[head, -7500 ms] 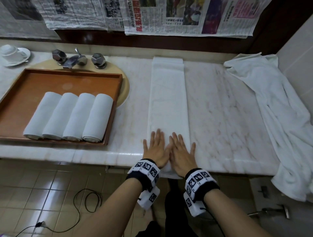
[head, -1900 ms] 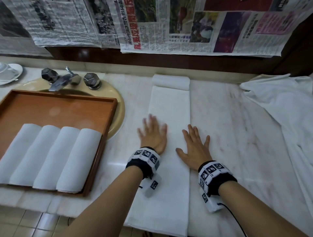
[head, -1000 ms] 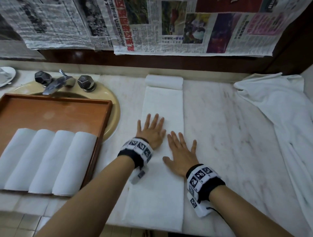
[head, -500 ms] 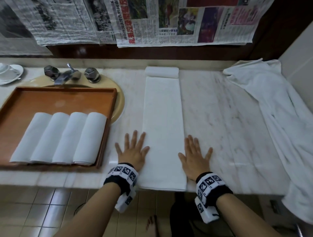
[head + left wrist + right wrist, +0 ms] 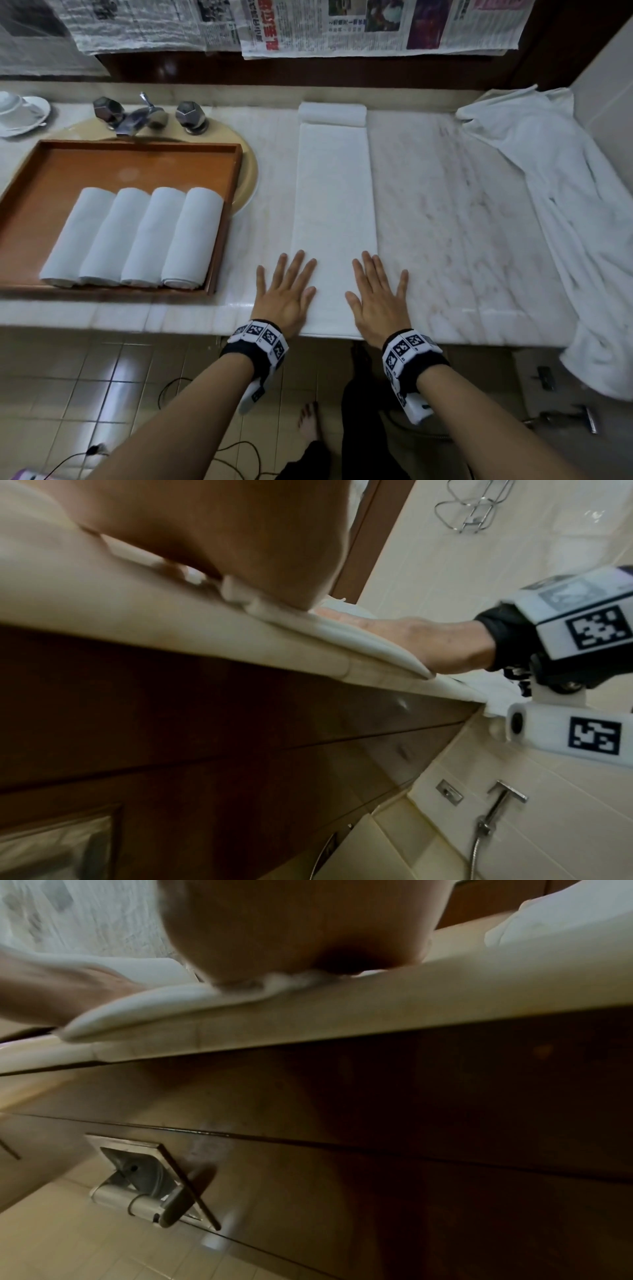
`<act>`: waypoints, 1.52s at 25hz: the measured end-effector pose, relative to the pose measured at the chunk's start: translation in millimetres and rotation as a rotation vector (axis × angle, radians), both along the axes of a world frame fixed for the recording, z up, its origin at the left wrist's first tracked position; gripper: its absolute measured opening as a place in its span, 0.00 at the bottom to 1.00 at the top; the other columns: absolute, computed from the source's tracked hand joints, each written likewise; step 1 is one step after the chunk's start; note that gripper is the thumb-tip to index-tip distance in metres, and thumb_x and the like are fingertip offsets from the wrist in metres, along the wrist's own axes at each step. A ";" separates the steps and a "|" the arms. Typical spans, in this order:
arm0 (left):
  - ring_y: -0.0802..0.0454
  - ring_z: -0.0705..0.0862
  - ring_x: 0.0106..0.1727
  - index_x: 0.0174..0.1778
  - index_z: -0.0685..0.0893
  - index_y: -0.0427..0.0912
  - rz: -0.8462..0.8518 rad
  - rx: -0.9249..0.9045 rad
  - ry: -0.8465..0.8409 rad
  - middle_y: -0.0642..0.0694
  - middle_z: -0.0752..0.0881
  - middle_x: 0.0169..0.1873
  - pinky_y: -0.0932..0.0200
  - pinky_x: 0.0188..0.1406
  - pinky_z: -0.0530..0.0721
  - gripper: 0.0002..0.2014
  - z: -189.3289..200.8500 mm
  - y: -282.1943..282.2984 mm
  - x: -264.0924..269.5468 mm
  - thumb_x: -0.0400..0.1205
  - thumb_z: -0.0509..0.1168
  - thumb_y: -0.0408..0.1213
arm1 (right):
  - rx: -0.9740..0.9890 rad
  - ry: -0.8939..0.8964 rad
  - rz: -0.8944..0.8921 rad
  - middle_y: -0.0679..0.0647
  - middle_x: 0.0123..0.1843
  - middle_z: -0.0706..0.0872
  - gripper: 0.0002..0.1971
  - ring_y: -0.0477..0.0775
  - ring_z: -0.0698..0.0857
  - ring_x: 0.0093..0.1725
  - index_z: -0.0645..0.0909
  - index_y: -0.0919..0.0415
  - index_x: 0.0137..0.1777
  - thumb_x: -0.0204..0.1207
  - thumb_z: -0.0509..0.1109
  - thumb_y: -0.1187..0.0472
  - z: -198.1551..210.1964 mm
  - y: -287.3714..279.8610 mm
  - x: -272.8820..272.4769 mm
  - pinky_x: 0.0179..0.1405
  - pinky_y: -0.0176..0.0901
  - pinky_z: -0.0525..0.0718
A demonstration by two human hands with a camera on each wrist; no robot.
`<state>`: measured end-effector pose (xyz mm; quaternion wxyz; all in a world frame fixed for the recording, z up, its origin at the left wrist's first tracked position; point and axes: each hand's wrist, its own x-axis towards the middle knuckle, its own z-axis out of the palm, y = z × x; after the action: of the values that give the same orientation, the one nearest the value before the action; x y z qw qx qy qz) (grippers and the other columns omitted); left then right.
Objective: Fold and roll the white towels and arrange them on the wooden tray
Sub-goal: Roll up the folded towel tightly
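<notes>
While both hands lie flat with fingers spread and grip nothing, the left hand [image 5: 286, 298] straddles the left margin of the folded towel strip [image 5: 335, 219] and the right hand [image 5: 378, 298] straddles its right margin, both at the front edge of the marble countertop [image 5: 462, 222]. That strip runs from the front edge to the back edge, where its far end sits as a small roll [image 5: 331, 114]. On the wooden tray [image 5: 137, 161], near the left end of the countertop, 4 rolled towels [image 5: 137, 236] lie side by side along its front rim. A loose towel [image 5: 561, 212] drapes over the right end.

The wrist views show the strip's near end lapping the rounded front edge under both palms. My reading is that this is the weak spot: with only flat pressure and no grasp, lifting the palms unevenly could let that end slip off and drag the folds open. Sideways pressure from either palm could also skew the long margins, and a skewed strip would roll into a cone rather than match the 4 on the tray.
</notes>
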<state>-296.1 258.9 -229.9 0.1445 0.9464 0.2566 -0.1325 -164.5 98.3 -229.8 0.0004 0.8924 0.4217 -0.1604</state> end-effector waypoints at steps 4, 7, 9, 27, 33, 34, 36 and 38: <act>0.52 0.26 0.82 0.83 0.33 0.61 0.029 0.004 0.004 0.61 0.28 0.81 0.32 0.79 0.30 0.28 -2.7 5.7 4.7 0.86 0.31 0.57 | -0.021 -0.016 -0.017 0.48 0.86 0.32 0.38 0.47 0.33 0.84 0.36 0.54 0.86 0.77 0.26 0.39 -1.3 6.1 2.5 0.77 0.76 0.34; 0.51 0.26 0.82 0.82 0.30 0.61 0.060 0.010 0.037 0.60 0.27 0.81 0.31 0.78 0.30 0.28 -1.5 16.7 11.5 0.87 0.31 0.57 | -0.049 -0.019 -0.041 0.47 0.85 0.29 0.34 0.47 0.32 0.84 0.33 0.55 0.85 0.83 0.33 0.40 1.2 13.6 13.8 0.77 0.77 0.34; 0.50 0.27 0.82 0.81 0.28 0.59 0.105 0.031 0.097 0.58 0.28 0.81 0.30 0.77 0.30 0.28 0.2 23.7 11.2 0.87 0.31 0.56 | -0.106 0.007 -0.088 0.48 0.84 0.27 0.34 0.48 0.31 0.84 0.31 0.56 0.85 0.86 0.37 0.41 2.4 15.6 19.3 0.76 0.77 0.33; 0.50 0.81 0.58 0.59 0.87 0.49 -0.093 -0.062 -0.310 0.51 0.86 0.53 0.53 0.51 0.81 0.15 34.9 -22.7 -21.6 0.81 0.67 0.50 | 0.417 0.156 0.137 0.51 0.52 0.82 0.10 0.52 0.78 0.56 0.85 0.59 0.52 0.75 0.74 0.56 23.0 -27.4 -24.0 0.48 0.47 0.82; 0.47 0.80 0.53 0.49 0.89 0.41 -0.098 -0.071 -0.295 0.47 0.85 0.47 0.53 0.44 0.82 0.09 25.5 -17.7 -37.5 0.76 0.70 0.38 | 0.439 0.095 0.074 0.49 0.46 0.85 0.05 0.52 0.82 0.51 0.88 0.58 0.48 0.72 0.74 0.62 13.8 -50.2 -14.0 0.42 0.38 0.78; 0.46 0.81 0.51 0.48 0.89 0.40 -0.106 -0.076 -0.314 0.46 0.86 0.45 0.51 0.43 0.83 0.08 23.7 -15.8 -38.3 0.75 0.70 0.36 | 0.432 0.098 0.060 0.49 0.46 0.86 0.05 0.52 0.82 0.50 0.88 0.58 0.48 0.73 0.74 0.62 13.7 -51.9 -12.3 0.43 0.39 0.78; 0.44 0.81 0.48 0.46 0.89 0.38 -0.128 -0.088 -0.362 0.44 0.85 0.43 0.49 0.42 0.84 0.06 20.9 -13.1 -40.8 0.76 0.70 0.33 | 0.418 0.122 0.042 0.49 0.48 0.86 0.06 0.52 0.81 0.52 0.88 0.58 0.50 0.76 0.71 0.61 14.5 -53.9 -9.9 0.47 0.41 0.79; 0.43 0.81 0.46 0.47 0.88 0.36 -0.149 -0.099 -0.409 0.42 0.84 0.43 0.55 0.44 0.80 0.05 17.0 -10.2 -43.8 0.77 0.70 0.30 | 0.405 0.156 0.008 0.49 0.50 0.86 0.08 0.51 0.79 0.54 0.87 0.59 0.53 0.79 0.68 0.60 16.0 -54.8 -8.3 0.51 0.41 0.77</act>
<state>-339.9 248.7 -212.9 0.2298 0.9617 0.1443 0.0396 -172.7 43.5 -213.8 -0.2112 0.8574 0.4476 -0.1411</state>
